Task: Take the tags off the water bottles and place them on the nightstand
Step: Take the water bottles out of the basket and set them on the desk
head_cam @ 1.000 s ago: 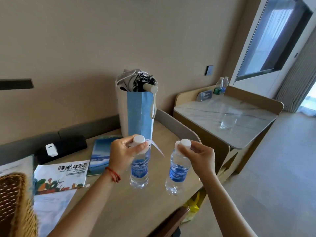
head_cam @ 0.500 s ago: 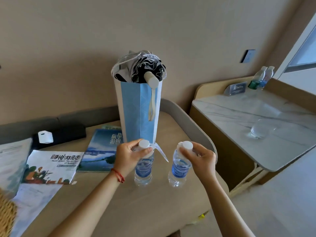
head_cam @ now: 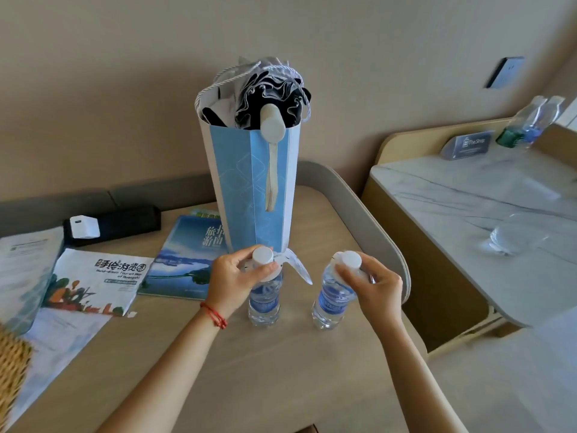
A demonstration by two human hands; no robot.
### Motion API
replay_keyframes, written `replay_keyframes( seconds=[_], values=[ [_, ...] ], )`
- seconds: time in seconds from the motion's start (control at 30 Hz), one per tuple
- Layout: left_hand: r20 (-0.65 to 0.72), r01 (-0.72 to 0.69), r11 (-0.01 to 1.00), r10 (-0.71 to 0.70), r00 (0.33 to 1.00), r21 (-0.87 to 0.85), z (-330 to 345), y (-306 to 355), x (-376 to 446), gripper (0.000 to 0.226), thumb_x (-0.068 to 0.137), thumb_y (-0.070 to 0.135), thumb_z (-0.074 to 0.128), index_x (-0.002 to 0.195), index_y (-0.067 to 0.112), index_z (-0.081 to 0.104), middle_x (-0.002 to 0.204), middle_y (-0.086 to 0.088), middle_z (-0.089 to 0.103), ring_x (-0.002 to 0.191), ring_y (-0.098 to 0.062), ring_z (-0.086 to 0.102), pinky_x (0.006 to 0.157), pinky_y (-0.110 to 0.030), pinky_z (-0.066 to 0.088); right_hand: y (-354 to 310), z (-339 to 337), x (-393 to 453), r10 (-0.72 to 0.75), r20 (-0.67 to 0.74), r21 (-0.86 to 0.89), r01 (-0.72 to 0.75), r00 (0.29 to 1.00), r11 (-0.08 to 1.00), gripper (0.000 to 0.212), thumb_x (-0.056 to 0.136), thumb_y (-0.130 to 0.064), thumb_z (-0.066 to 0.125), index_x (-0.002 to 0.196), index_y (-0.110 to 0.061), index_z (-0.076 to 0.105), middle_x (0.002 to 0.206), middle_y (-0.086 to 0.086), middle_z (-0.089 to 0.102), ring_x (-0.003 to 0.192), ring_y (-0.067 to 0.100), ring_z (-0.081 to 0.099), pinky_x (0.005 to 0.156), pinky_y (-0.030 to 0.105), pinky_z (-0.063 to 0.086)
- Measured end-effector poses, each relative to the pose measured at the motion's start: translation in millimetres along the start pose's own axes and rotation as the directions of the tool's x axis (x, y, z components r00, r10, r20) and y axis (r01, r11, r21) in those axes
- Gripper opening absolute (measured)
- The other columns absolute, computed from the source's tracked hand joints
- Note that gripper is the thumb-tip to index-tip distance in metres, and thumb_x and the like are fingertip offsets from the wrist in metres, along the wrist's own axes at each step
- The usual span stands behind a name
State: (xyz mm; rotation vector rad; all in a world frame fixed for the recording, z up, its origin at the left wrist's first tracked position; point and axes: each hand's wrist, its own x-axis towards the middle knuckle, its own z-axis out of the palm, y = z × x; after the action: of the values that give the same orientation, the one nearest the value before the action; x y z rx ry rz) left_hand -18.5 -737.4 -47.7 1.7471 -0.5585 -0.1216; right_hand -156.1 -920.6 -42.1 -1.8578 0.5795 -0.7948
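Clear plastic bottles [head_cam: 264,304] in both hands' grip.

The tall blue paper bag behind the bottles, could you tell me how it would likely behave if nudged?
The blue paper bag is tall and narrow, so it probably tips easily. The folded umbrella sticking out of its top likely makes it top-heavy. Its paper walls would probably crumple rather than resist a firm push.
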Motion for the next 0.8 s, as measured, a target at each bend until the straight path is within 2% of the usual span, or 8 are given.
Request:
replay_keyframes(
  seconds=[0.13, 0.3, 0.33, 0.4, 0.47, 0.6, 0.67, 0.8],
  values=[
    [-0.01, -0.02, 1.0, 0.02, 1.0, 0.017, 0.7, -1.1, -4.8, 0.029, 0.07, 0.018, 0.076, 0.098, 0.021, 0.068, 0.091, 0.012, 0.068, 0.084, 0.013, 0.059, 0.067, -0.004, 0.047, 0.7, 1.6, -3.2, 0.003, -0.005, -0.011, -0.003, 1.0, 1.0, 0.025, 0.073, -0.029, 0.074, 0.08, -0.05, 0.063, 0.079, -0.025, 0.069, 0.081, 0.001, 0.065, 0.064, 0.014, 0.053],
    [-0.006, 0.026, 1.0, -0.027, 1.0, -0.004, 3.0, 0.7, -6.7, 0.028, 0.073, 0.022, 0.074, 0.1, 0.021, 0.067, 0.097, 0.004, 0.069, 0.094, -0.01, 0.063, 0.071, -0.013, 0.05, -0.5, 3.6, -2.8, 0.046, -0.024, -0.035, -0.047, 0.999, 0.998, 0.022, 0.073, -0.029, 0.075, 0.084, -0.043, 0.062, 0.083, -0.016, 0.069, 0.082, 0.011, 0.066, 0.068, 0.022, 0.055],
    [0.002, 0.03, 1.0, -0.03, 1.0, 0.008, 2.6, 1.7, -7.1, 0.028, 0.074, 0.023, 0.074, 0.101, 0.02, 0.067, 0.098, 0.003, 0.069, 0.095, -0.013, 0.062, 0.07, -0.012, 0.05, -1.7, 3.1, -3.3, 0.053, -0.021, -0.041, -0.054, 0.998, 0.998, 0.022, 0.073, -0.029, 0.075, 0.091, -0.038, 0.064, 0.089, -0.012, 0.07, 0.086, 0.011, 0.066, 0.072, 0.022, 0.055],
    [0.024, 0.026, 0.999, -0.027, 0.999, 0.034, 0.6, 4.7, -8.2, 0.034, 0.075, 0.025, 0.073, 0.107, 0.018, 0.065, 0.103, 0.002, 0.067, 0.099, -0.013, 0.06, 0.069, -0.007, 0.048, -7.0, 1.8, -4.7, 0.059, -0.017, -0.078, -0.061, 0.998, 0.995, 0.037, 0.075, -0.031, 0.073, 0.11, -0.024, 0.064, 0.108, -0.004, 0.068, 0.098, 0.01, 0.062, 0.083, 0.027, 0.053],
    [0.046, 0.026, 0.999, -0.027, 0.999, 0.036, -2.4, 9.7, -10.5, 0.044, 0.076, 0.026, 0.071, 0.118, 0.016, 0.06, 0.114, 0.003, 0.062, 0.106, -0.01, 0.055, 0.074, -0.005, 0.046, -15.2, -0.7, -6.1, 0.051, -0.03, -0.12, -0.054, 0.998, 0.991, 0.048, 0.076, -0.034, 0.071, 0.121, -0.021, 0.059, 0.121, -0.001, 0.063, 0.104, 0.008, 0.055, 0.087, 0.028, 0.05],
    [0.048, -0.026, 0.992, 0.021, 0.999, 0.123, -10.5, 17.8, -21.6, 0.053, 0.079, 0.031, 0.066, 0.128, 0.018, 0.05, 0.127, 0.004, 0.052, 0.116, -0.006, 0.043, 0.084, -0.015, 0.043, -34.5, -5.1, -15.7, -0.004, -0.069, -0.186, -0.009, 0.998, 0.983, 0.049, 0.079, -0.035, 0.066, 0.125, -0.02, 0.055, 0.128, 0.002, 0.058, 0.111, 0.008, 0.05, 0.09, 0.029, 0.044],
    [0.055, -0.082, 0.979, 0.073, 0.996, 0.186, -17.2, 20.1, -29.1, 0.05, 0.081, 0.029, 0.066, 0.127, 0.016, 0.05, 0.13, -0.002, 0.052, 0.118, -0.011, 0.044, 0.084, -0.012, 0.04, -41.9, -4.3, -24.4, -0.036, -0.071, -0.23, 0.019, 0.997, 0.973, 0.047, 0.082, -0.033, 0.064, 0.125, -0.018, 0.055, 0.13, 0.004, 0.057, 0.117, 0.015, 0.051, 0.094, 0.033, 0.046],
    [0.106, -0.188, 0.923, 0.161, 0.981, 0.336, -39.4, 23.9, -43.2, 0.047, 0.085, 0.027, 0.06, 0.127, 0.009, 0.05, 0.133, -0.011, 0.052, 0.125, -0.024, 0.045, 0.098, -0.029, 0.038, -51.5, 4.2, -47.1, -0.05, -0.055, -0.39, 0.025, 0.997, 0.92, 0.046, 0.085, -0.032, 0.061, 0.128, -0.02, 0.051, 0.135, 0.004, 0.052, 0.121, 0.022, 0.048, 0.097, 0.042, 0.044]
  ],
)
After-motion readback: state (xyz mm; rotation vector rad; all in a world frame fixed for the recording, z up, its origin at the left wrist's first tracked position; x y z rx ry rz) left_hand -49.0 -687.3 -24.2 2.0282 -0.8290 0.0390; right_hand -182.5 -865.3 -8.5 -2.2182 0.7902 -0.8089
